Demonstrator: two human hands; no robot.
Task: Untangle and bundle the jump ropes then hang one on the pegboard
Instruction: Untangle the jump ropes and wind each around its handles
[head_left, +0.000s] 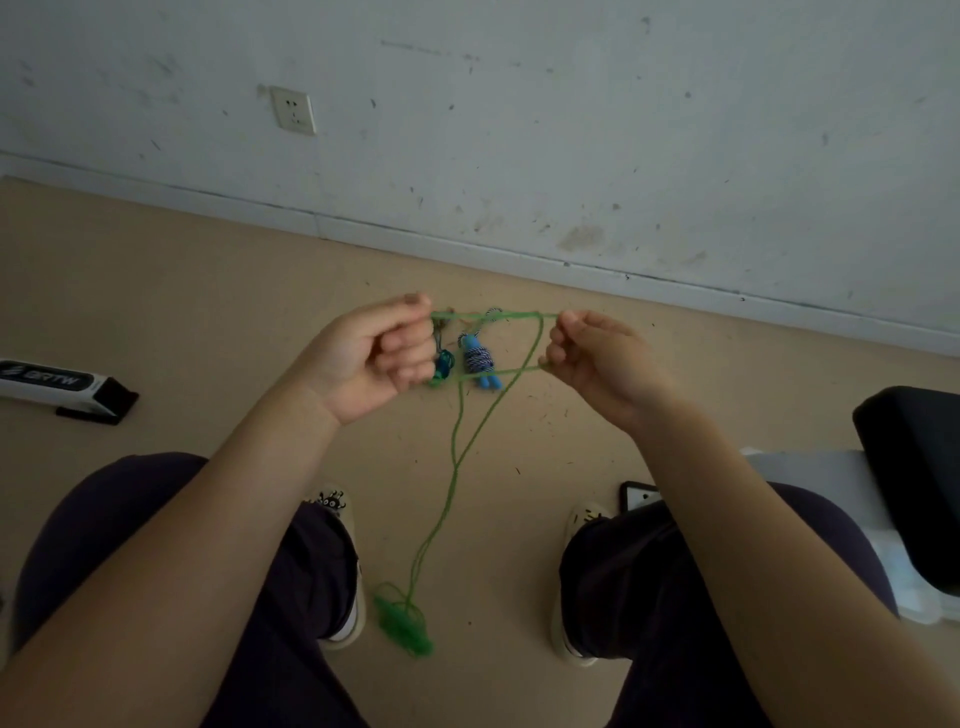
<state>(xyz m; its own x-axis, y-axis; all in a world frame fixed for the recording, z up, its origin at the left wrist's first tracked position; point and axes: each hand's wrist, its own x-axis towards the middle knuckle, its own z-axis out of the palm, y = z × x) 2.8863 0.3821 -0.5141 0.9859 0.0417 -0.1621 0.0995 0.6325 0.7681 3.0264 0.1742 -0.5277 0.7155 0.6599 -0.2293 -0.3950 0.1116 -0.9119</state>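
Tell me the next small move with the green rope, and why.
Probably lay another loop across the hands: the left hand and right hand hold the green rope stretched in loops, while two strands hang to its handles on the floor.

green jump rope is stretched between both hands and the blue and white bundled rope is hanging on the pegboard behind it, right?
Not quite. The head view shows the green jump rope stretched between the left hand and right hand, but the blue and white bundled rope lies on the floor near the wall. No pegboard is in view.
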